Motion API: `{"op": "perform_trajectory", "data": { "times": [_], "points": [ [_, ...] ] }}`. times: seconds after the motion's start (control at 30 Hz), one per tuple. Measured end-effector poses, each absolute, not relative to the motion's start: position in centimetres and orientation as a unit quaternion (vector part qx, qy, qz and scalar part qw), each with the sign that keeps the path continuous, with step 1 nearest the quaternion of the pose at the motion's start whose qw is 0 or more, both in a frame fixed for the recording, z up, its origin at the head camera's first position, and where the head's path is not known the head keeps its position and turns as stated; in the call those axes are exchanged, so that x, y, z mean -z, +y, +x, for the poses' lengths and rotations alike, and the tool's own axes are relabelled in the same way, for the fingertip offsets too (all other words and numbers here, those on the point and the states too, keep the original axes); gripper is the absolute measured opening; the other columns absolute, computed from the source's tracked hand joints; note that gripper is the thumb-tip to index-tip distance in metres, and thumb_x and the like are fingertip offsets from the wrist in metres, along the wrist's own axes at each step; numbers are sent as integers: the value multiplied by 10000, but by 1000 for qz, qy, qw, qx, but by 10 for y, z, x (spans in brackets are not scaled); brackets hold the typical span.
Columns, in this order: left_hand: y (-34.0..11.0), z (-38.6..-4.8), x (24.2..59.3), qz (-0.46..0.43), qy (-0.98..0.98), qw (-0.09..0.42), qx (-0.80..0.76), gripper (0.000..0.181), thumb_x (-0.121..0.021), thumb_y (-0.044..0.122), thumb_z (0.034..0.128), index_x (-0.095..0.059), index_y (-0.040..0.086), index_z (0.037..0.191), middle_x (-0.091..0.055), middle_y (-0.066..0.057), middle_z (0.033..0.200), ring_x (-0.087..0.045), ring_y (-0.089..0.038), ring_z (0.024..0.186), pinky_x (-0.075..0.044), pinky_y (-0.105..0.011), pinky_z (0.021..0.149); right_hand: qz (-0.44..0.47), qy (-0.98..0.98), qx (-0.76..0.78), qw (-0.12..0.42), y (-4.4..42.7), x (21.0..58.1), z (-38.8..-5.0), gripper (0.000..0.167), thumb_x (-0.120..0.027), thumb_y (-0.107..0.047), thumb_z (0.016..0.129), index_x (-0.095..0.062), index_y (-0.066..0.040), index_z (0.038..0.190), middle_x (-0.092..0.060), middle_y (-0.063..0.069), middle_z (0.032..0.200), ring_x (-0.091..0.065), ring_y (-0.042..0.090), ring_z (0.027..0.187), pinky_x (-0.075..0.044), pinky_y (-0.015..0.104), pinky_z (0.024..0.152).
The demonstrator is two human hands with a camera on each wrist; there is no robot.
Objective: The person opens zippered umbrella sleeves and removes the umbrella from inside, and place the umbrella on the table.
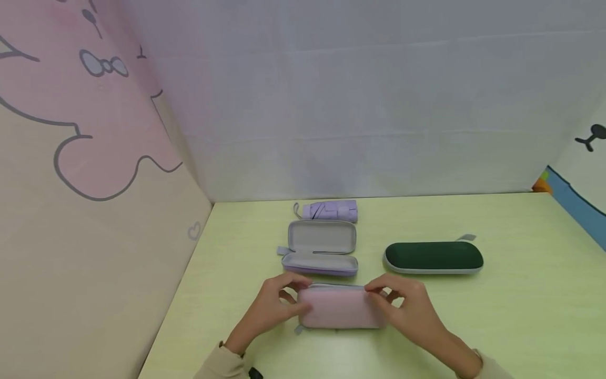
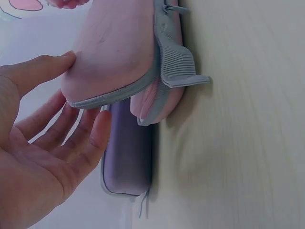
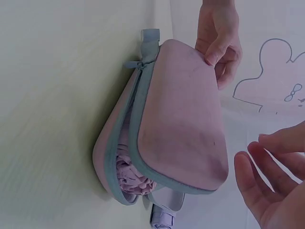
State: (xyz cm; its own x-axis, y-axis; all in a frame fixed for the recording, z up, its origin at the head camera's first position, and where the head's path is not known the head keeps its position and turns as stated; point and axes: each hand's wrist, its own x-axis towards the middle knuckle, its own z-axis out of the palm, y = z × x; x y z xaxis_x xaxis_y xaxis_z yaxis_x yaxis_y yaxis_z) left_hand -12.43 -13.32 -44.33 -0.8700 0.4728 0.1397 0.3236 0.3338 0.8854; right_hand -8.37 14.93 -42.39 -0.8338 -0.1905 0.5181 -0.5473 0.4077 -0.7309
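Note:
A pink zip case [image 1: 333, 310] lies near the table's front edge, its lid partly raised. At its left end my left hand [image 1: 276, 301] [image 2: 47, 148] grips the lid, thumb on the outer face and fingers under the rim. My right hand [image 1: 409, 307] is by the lid's right corner; in the right wrist view a gap shows between its loosely bent fingers [image 3: 274, 179] and the case [image 3: 183, 119]. Purple crumpled material [image 3: 127, 171] shows inside the case through the gap. A grey pull tab [image 2: 177, 62] hangs at the left end.
Behind the pink case lies an opened purple case [image 1: 322, 247] with a grey lining. A folded purple umbrella [image 1: 333, 210] lies behind that. A closed dark green case [image 1: 433, 257] is on the right. Printed cloth [image 1: 360, 116] stands around the table.

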Motion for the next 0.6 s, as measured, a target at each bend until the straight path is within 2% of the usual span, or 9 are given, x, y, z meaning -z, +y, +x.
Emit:
{"op": "perform_trajectory", "data": {
  "times": [0.17, 0.3, 0.47, 0.6],
  "points": [
    [-131, -116, 419, 241, 815, 91, -518, 186, -694, 70, 853, -693, 10, 1029, -687, -79, 978, -621, -176, 876, -545, -328, 692, 169, -836, -490, 178, 156, 417, -85, 227, -779, -23, 756, -702, -191, 887, -678, -63, 860, -606, 63, 770, -522, 234, 553],
    [-130, -115, 419, 233, 814, 95, -524, 129, -648, 69, 890, -708, 11, 988, -695, -88, 959, -620, -119, 841, -545, -305, 672, 137, -846, -490, 160, 161, 416, -87, 164, -748, -87, 810, -698, -211, 905, -672, -80, 883, -607, 58, 810, -533, 263, 572],
    [-132, -117, 439, 232, 810, 105, -529, 93, -673, 156, 886, -721, 94, 936, -694, 8, 873, -610, -85, 772, -535, -288, 647, 109, -861, -477, 138, 165, 419, -88, 76, -680, -160, 883, -701, -226, 915, -664, -121, 885, -592, 32, 823, -525, 261, 578],
    [-136, -118, 446, 249, 801, 140, -527, 106, -676, 280, 885, -711, 184, 915, -669, 58, 822, -605, -93, 750, -525, -280, 638, 105, -862, -481, 120, 167, 424, -87, 75, -697, -163, 868, -701, -193, 936, -667, -89, 891, -594, 43, 824, -522, 253, 564]
  ]
}}
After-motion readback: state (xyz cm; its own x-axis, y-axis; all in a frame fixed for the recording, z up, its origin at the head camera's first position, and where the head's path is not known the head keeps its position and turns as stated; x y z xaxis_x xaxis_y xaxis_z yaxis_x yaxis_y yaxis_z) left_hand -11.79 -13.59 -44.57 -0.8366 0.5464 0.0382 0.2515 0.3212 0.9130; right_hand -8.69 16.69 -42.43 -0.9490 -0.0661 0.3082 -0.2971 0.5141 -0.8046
